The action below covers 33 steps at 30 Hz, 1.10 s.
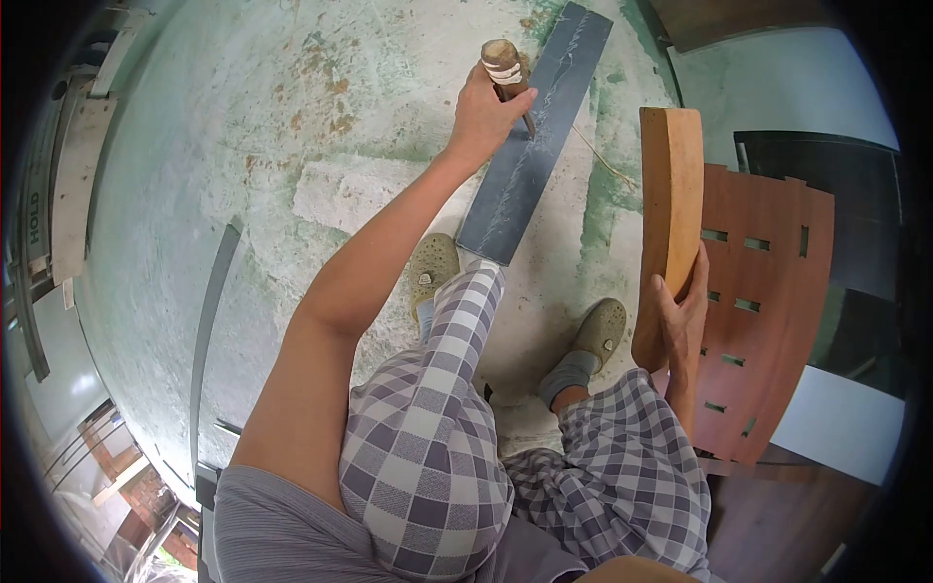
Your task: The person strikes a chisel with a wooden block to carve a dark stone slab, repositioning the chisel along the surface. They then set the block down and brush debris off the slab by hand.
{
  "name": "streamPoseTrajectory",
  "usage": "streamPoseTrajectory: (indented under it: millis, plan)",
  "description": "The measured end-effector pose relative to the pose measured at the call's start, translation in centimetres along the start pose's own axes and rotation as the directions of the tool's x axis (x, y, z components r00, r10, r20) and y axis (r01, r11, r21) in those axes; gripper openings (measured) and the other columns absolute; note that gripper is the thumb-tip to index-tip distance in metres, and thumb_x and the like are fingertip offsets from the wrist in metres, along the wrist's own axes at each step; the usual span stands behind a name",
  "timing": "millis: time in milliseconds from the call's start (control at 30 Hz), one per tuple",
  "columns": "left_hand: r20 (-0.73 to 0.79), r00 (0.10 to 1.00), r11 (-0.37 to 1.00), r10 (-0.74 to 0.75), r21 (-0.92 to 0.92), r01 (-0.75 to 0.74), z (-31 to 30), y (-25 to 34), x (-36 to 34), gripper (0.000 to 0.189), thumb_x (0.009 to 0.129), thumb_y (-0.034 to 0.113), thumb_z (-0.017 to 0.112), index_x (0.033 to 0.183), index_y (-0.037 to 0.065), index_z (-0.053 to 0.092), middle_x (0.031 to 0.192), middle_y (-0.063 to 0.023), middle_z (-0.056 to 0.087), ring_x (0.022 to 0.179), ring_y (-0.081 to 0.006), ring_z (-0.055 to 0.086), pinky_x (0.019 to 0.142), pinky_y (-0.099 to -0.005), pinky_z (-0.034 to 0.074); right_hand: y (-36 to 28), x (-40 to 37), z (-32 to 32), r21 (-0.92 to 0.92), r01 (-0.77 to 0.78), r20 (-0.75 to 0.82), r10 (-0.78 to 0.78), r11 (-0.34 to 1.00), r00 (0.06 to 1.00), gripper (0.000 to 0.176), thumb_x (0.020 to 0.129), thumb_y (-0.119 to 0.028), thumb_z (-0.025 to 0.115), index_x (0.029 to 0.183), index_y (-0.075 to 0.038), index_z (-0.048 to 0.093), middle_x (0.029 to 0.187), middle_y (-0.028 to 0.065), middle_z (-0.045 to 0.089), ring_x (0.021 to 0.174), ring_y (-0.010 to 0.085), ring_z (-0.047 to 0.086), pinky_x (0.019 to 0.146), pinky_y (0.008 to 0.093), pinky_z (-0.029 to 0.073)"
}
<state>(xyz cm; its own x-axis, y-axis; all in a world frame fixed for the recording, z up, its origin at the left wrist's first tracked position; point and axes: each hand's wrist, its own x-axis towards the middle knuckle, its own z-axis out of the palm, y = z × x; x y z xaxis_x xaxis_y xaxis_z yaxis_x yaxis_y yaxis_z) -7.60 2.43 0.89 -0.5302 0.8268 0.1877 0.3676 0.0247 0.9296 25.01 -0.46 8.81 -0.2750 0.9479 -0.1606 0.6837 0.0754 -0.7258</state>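
Note:
My left hand (486, 119) is closed around a chisel (502, 64) with a worn wooden handle bound in white wrap. Its blade points down onto a long dark grey board (496, 197), whose face carries a line of pale scuffs and shavings along its middle. The board's near end lies close to my left trouser leg. Off to the right, my right hand (686, 311) grips the lower part of a thick orange-brown wooden block (671, 189), thumb on its near face. That block stands apart from the board and the chisel.
A reddish-brown panel with slots (768, 291) leans at the right, beside dark and white sheets. Both my feet, in clogs (600, 330), rest on the stained floor (389, 87). A thin grey strip (211, 321) lies at left; stacked boards (78, 185) line the left edge.

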Motion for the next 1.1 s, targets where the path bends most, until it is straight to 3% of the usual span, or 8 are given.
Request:
streamPoseTrajectory:
  millis: [267,567,667,800,867,967,1000,1100]
  plan:
    - [0.044,0.998,0.999,-0.047,-0.005,0.048,-0.7,-0.1,-0.7,0.040,0.076,0.023,0.071,0.102,-0.001,0.053,0.091,-0.0122,0.063,0.082,-0.0216,0.062,0.074,-0.0321,0.049,-4.5,2.5,-1.8,0.029,0.142,0.043,-0.143,0.989,0.989,0.073,0.072,-0.021,0.067,0.136,-0.006,0.035,0.118,0.0205,0.056,0.108,0.0284,0.056,0.093,0.0362,0.043]
    - [0.118,0.990,0.986,-0.079,-0.135,0.095,-1.8,-1.6,-1.7,0.036,0.081,0.020,0.070,0.106,-0.001,0.057,0.091,-0.0067,0.064,0.085,-0.0133,0.059,0.076,-0.0278,0.047,-18.3,11.0,-4.9,-0.305,0.713,0.266,-0.662,0.632,0.701,0.076,0.068,-0.028,0.070,0.132,-0.003,0.039,0.110,0.0216,0.060,0.096,0.0316,0.062,0.085,0.0386,0.049]
    - [0.124,0.982,0.981,-0.139,-0.119,0.154,-1.9,-1.1,-2.0,0.033,0.081,0.019,0.069,0.105,-0.001,0.058,0.091,-0.0058,0.063,0.084,-0.0121,0.059,0.076,-0.0273,0.047,-23.8,10.2,-3.1,-0.581,0.686,0.624,-0.302,0.437,0.721,0.044,0.078,-0.031,0.063,0.112,-0.010,0.046,0.073,0.0144,0.064,0.065,0.0301,0.065,0.060,0.0410,0.052]
    - [0.132,0.988,0.986,-0.080,-0.135,0.098,-1.6,-1.3,-2.0,0.029,0.079,0.016,0.071,0.100,0.000,0.058,0.086,-0.0080,0.066,0.078,-0.0137,0.063,0.071,-0.0278,0.050,-23.3,12.4,-2.8,-0.613,0.658,0.669,-0.156,0.437,0.727,0.053,0.071,-0.031,0.063,0.118,-0.010,0.048,0.069,0.0123,0.063,0.060,0.0280,0.063,0.057,0.0376,0.049]
    - [0.144,0.988,0.989,-0.059,-0.123,0.077,-1.7,-1.0,-2.1,0.030,0.078,0.016,0.071,0.100,0.000,0.058,0.085,-0.0077,0.066,0.077,-0.0133,0.063,0.070,-0.0276,0.050,-24.3,9.6,-3.3,-0.687,0.589,0.499,-0.313,0.425,0.808,0.057,0.068,-0.041,0.061,0.114,-0.010,0.050,0.076,0.0148,0.063,0.068,0.0292,0.064,0.062,0.0412,0.048]
    - [0.162,0.987,0.983,-0.018,-0.179,0.047,-1.6,-1.9,-1.9,0.028,0.077,0.014,0.072,0.099,0.001,0.059,0.083,-0.0067,0.066,0.073,-0.0124,0.061,0.067,-0.0270,0.049,-24.1,7.9,-3.3,-0.386,0.716,0.523,-0.501,0.581,0.689,0.087,0.065,-0.045,0.069,0.131,0.000,0.036,0.089,0.0247,0.062,0.073,0.0320,0.066,0.070,0.0380,0.054]
    - [0.159,0.987,0.970,-0.004,-0.241,0.043,-1.5,-2.3,-1.9,0.027,0.076,0.013,0.072,0.098,0.001,0.060,0.081,-0.0061,0.065,0.070,-0.0119,0.060,0.065,-0.0265,0.048,-18.7,11.3,-2.0,-0.115,0.859,0.374,-0.779,0.499,0.503,0.076,0.065,-0.028,0.072,0.132,-0.007,0.041,0.102,0.0201,0.063,0.088,0.0336,0.064,0.081,0.0403,0.050]
    - [0.143,0.978,0.980,0.149,0.114,-0.165,-2.0,-1.7,-1.8,0.022,0.076,0.013,0.071,0.092,0.001,0.062,0.076,-0.0057,0.064,0.067,-0.0109,0.057,0.062,-0.0265,0.046,-16.7,12.8,-0.1,-0.234,0.817,0.536,-0.631,0.527,0.561,0.065,0.068,-0.025,0.069,0.127,-0.009,0.046,0.082,0.0156,0.065,0.072,0.0288,0.065,0.071,0.0389,0.052]
